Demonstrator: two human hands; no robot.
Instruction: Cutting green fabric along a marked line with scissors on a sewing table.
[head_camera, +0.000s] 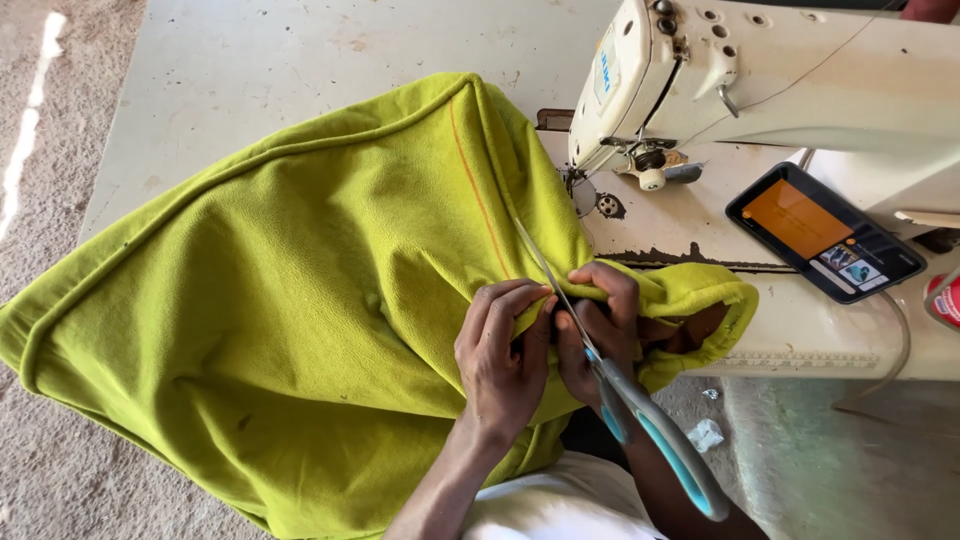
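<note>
**Hands pinch green fabric, scissors at the seam**

Left hand (500, 355) closes its fingers on a fold of the lime-green fabric cover (280, 300), pinching it tight. Right hand (600, 325), just beside it and touching the same fold, grips the fabric with its fingertips while its lower fingers hold the scissors (625, 395).

Taking the sewing machine (760, 85) as landmark: the green cover spreads wide to its left, draped over the table (250, 60), with an orange line running down the cloth. Below the machine's needle end sit both hands. The scissors' grey-and-teal handles point away from the machine; the blades reach up toward it along the cloth. A phone (825, 230) with a lit screen lies just under the machine's arm.
</note>
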